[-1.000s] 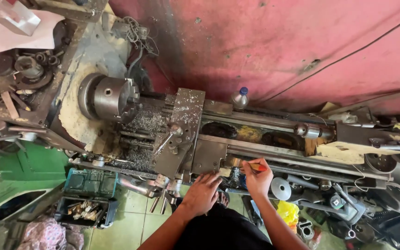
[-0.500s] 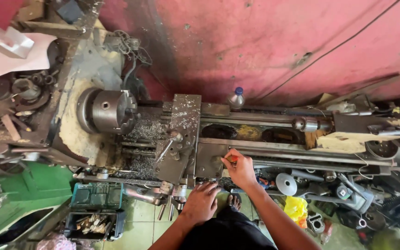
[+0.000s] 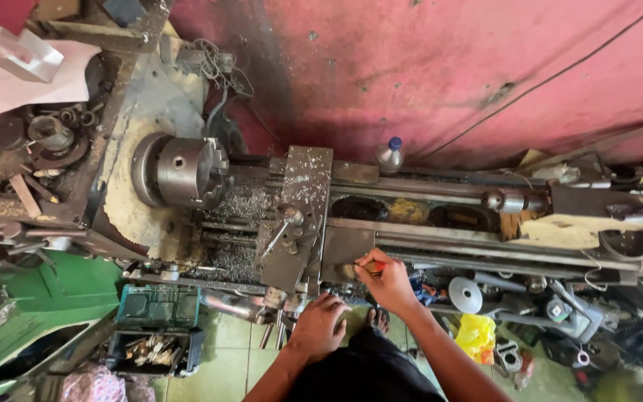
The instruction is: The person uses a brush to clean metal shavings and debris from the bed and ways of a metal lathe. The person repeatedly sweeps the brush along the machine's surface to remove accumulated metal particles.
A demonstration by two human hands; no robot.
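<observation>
While the left hand [image 3: 320, 321] rests spread, grasping nothing, on the lathe's [image 3: 381, 238] greasy front controls as if to steady, the right hand [image 3: 390, 281] pinches a small red-tipped tool [image 3: 373, 265] against the bed edge. Beyond: swarf-strewn grey carriage [image 3: 299, 216], round steel chuck [image 3: 184, 171], blue-capped oil bottle [image 3: 390, 155], stained pink wall [image 3: 448, 67].
</observation>
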